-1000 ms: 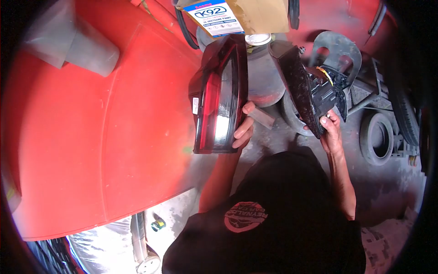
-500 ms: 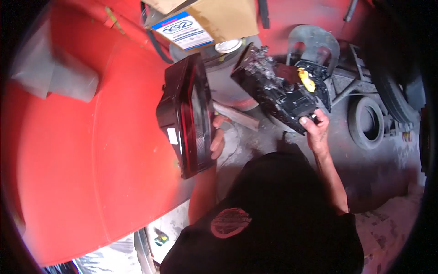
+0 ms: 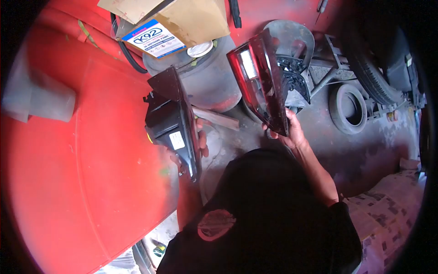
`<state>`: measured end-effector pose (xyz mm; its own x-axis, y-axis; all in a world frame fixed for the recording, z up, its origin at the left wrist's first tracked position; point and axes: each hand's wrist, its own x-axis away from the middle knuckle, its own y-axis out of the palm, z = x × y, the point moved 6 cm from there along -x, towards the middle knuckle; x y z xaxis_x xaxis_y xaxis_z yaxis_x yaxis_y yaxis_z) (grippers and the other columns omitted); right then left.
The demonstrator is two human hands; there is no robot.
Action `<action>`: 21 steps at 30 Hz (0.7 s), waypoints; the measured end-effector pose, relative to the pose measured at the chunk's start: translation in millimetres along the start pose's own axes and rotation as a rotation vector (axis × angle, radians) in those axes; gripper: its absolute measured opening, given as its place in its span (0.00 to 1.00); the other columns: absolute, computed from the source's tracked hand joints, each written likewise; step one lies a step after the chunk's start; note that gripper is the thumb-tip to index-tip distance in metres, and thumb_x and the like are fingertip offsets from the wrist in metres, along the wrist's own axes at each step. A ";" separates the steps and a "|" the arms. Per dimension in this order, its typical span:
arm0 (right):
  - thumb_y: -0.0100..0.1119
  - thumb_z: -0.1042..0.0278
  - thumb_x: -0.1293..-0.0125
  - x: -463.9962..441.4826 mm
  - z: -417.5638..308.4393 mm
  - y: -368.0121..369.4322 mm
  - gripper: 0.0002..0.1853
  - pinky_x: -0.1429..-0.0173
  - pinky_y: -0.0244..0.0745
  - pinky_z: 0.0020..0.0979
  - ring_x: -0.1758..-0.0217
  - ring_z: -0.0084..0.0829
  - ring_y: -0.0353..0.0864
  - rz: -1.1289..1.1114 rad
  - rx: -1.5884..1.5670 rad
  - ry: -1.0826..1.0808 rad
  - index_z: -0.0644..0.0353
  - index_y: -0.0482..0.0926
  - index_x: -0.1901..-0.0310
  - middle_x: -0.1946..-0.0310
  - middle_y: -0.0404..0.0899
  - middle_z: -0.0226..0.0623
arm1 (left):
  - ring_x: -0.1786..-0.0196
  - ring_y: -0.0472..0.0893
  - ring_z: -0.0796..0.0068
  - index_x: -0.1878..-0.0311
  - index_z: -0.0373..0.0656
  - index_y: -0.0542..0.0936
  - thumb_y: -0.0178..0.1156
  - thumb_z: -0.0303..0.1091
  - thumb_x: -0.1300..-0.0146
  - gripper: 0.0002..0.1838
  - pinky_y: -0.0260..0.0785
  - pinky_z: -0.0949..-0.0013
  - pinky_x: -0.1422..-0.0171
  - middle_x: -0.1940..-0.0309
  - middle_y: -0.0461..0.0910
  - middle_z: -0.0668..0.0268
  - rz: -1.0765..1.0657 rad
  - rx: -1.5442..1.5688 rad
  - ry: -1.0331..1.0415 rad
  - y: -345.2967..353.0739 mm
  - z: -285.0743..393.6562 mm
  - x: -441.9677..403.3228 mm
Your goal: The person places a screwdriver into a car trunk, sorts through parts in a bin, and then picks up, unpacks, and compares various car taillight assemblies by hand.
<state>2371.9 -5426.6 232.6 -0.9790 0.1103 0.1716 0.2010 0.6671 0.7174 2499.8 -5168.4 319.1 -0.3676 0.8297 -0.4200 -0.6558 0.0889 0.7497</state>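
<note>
In my left hand (image 3: 202,139) I hold a car tail light (image 3: 169,118), its black back housing with a white sticker turned towards me. The fingers wrap round its right edge; the lens side is mostly hidden. My right hand (image 3: 292,130) grips the lower end of another tail light (image 3: 255,80), tilted so that its red and clear lens faces up and to the left. Both lights are held up off any surface, apart from each other. Behind the right one is a grey chair (image 3: 288,39) with dark parts on it.
A red car panel (image 3: 114,182) fills the left side. Ahead, a cardboard box (image 3: 200,27) labelled K92 and a white lid (image 3: 200,49) rest on a grey drum (image 3: 214,84). Tyres, including one on the floor (image 3: 335,109), stand at right. Patterned cloth or paper (image 3: 388,205) lies lower right.
The right tail light has turned from its broken-looking back to its lens. The left one has rotated to show more of its black housing. The view has shifted slightly right.
</note>
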 end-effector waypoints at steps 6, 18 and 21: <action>0.47 0.43 0.29 -1.6 10.6 -15.0 0.30 0.79 0.69 0.26 0.62 0.42 0.84 0.113 -0.137 0.115 0.63 0.71 0.40 0.53 0.81 0.49 | 0.59 0.79 0.62 0.28 0.31 0.57 0.72 0.52 0.43 0.51 0.85 0.68 0.68 0.41 0.66 0.46 0.566 -0.230 0.219 -14.8 -16.7 40.6; 0.43 0.49 0.33 -5.0 23.1 -21.1 0.28 0.86 0.67 0.27 0.72 0.46 0.82 0.159 -0.343 0.142 0.67 0.78 0.48 0.59 0.84 0.51 | 0.69 0.86 0.61 0.45 0.30 0.74 0.70 0.37 0.44 0.28 0.82 0.62 0.69 0.62 0.83 0.50 0.809 -0.411 0.064 -28.4 -15.6 66.0; 0.44 0.50 0.33 -5.1 22.8 -18.4 0.27 0.85 0.67 0.27 0.71 0.47 0.82 0.230 -0.329 0.142 0.67 0.78 0.48 0.59 0.84 0.51 | 0.61 0.87 0.60 0.42 0.31 0.73 0.71 0.36 0.46 0.31 0.83 0.59 0.56 0.58 0.84 0.51 0.863 -0.545 0.062 -39.1 -16.5 70.2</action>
<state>2372.3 -5422.7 203.1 -0.8973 0.1108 0.4274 0.4368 0.3635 0.8228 2488.8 -5122.7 251.9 -0.8800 0.4605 0.1159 -0.3560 -0.8013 0.4809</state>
